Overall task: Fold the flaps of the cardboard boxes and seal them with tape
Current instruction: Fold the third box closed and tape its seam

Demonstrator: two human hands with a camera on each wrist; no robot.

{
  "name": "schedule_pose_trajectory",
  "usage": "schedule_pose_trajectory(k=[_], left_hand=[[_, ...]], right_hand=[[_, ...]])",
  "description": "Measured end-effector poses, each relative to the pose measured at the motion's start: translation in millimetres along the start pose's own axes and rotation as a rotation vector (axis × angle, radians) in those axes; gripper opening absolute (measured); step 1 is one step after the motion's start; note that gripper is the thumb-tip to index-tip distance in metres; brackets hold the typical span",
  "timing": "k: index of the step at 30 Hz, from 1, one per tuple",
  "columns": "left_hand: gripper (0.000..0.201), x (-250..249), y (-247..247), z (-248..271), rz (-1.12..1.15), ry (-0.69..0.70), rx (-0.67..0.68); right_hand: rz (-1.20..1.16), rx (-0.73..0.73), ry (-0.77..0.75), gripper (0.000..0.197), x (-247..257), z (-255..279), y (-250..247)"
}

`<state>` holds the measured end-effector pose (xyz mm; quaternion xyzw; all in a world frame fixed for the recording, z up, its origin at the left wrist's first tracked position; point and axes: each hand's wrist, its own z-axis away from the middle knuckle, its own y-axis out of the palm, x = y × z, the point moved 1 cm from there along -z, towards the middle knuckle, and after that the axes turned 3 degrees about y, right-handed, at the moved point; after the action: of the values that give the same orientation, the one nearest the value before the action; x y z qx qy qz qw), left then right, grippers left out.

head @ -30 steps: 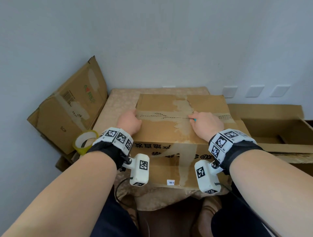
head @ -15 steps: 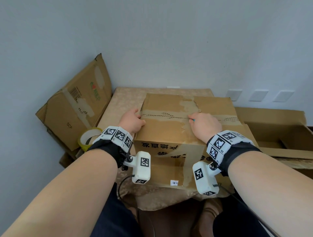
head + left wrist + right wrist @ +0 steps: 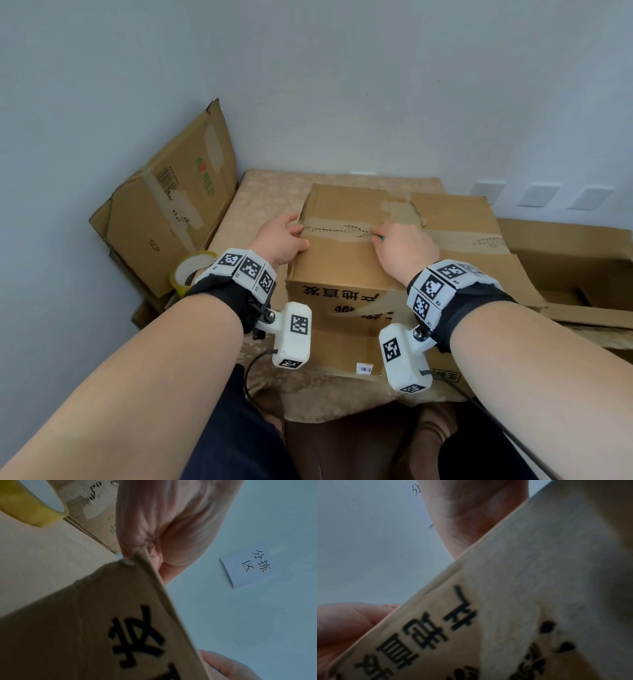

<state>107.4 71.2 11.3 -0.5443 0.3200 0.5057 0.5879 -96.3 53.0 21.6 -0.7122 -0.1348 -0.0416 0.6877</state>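
A closed cardboard box (image 3: 342, 267) with black printed characters stands on the table, with a strip of tape (image 3: 462, 238) along its top seam. My left hand (image 3: 281, 236) grips the box's top left edge at the end of the seam, thumb on top. In the left wrist view its fingers (image 3: 163, 527) curl over the box edge (image 3: 150, 568). My right hand (image 3: 404, 246) rests on the seam near the middle, fingers curled round a small teal-tipped tool (image 3: 383, 237) whose tip touches the tape. The right wrist view shows only my palm (image 3: 471, 513) above the box side (image 3: 539, 588).
A yellow tape roll (image 3: 186, 270) lies on the table's left edge (image 3: 267, 192). A flattened carton (image 3: 171, 212) leans against the wall at left. An open cardboard box (image 3: 565, 260) sits to the right. Wall sockets (image 3: 537, 195) and a paper note (image 3: 248, 566) are on the wall.
My right hand with the teal-tipped tool has slid left along the taped seam toward my left hand. The left hand stays at the box's left edge. My head view has shifted slightly.
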Motion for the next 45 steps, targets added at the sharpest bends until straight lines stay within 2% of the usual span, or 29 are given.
schedule_pose_trajectory(k=[2, 4, 6, 7, 9, 11, 13, 15, 20, 24, 27, 28, 31, 35, 41, 45], left_hand=[[0.066, 5.5, -7.2, -1.1, -0.008, -0.016, -0.006], [0.052, 16.2, -23.5, -2.3, -0.097, -0.043, -0.133], [0.039, 29.7, -47.8, -1.7, -0.303, -0.107, -0.286], [0.034, 37.0, -60.8, -0.3, -0.429, -0.157, -0.312], [0.032, 54.0, -82.9, -1.4, -0.640, -0.271, -0.277], [0.032, 68.5, -94.3, -3.6, -0.867, -0.384, -0.120], [0.026, 79.8, -95.7, -10.6, -1.025, -0.410, 0.001], [0.018, 84.8, -92.2, -15.4, -1.024, -0.387, 0.012], [0.025, 89.2, -90.4, -14.4, -1.019, -0.389, 0.013], [0.029, 67.1, -94.5, -3.8, -0.760, -0.264, -0.153], [0.023, 41.8, -95.4, 3.5, -0.217, -0.187, -0.306], [0.024, 30.8, -94.4, 7.4, -0.038, -0.173, -0.308], [0.020, -2.0, -85.3, 15.6, 0.278, -0.097, -0.197], [0.018, -40.1, -59.9, 21.3, 0.442, -0.017, -0.054], [0.034, -60.1, -15.4, 25.1, 0.554, -0.096, 0.138], [0.036, -60.5, 4.1, 21.9, 0.662, -0.150, 0.135]], right_hand=[[-0.009, 0.006, 0.047, 0.034, 5.0, -1.1, 0.5], [-0.020, 0.017, 0.088, 0.035, 8.1, -2.3, 1.7], [-0.022, 0.014, 0.118, 0.038, 10.9, -2.7, 3.1], [-0.022, 0.012, 0.131, 0.040, 12.5, -2.4, 3.3], [-0.022, 0.009, 0.153, 0.042, 15.6, -1.3, 2.8], [-0.016, 0.009, 0.163, 0.043, 17.8, -0.3, 2.2], [-0.012, 0.005, 0.165, 0.044, 19.5, 0.3, 3.0], [-0.012, -0.005, 0.166, 0.043, 19.9, 0.8, 3.6], [-0.015, -0.021, 0.155, 0.042, 18.4, 1.0, 5.3], [-0.047, -0.050, 0.129, 0.045, 17.5, 2.4, 8.1], [-0.087, -0.054, 0.109, 0.046, 14.6, 2.0, 9.5], [-0.109, -0.052, 0.102, 0.045, 13.2, 1.5, 9.5], [-0.157, -0.057, 0.078, 0.036, 10.3, 1.3, 7.4], [-0.237, -0.039, 0.068, 0.039, 8.1, 2.7, 3.9], [-0.512, 0.050, 0.047, 0.047, -6.6, 1.1, -0.4], [-0.557, 0.149, -0.009, 0.056, -12.3, 2.5, -0.8]])
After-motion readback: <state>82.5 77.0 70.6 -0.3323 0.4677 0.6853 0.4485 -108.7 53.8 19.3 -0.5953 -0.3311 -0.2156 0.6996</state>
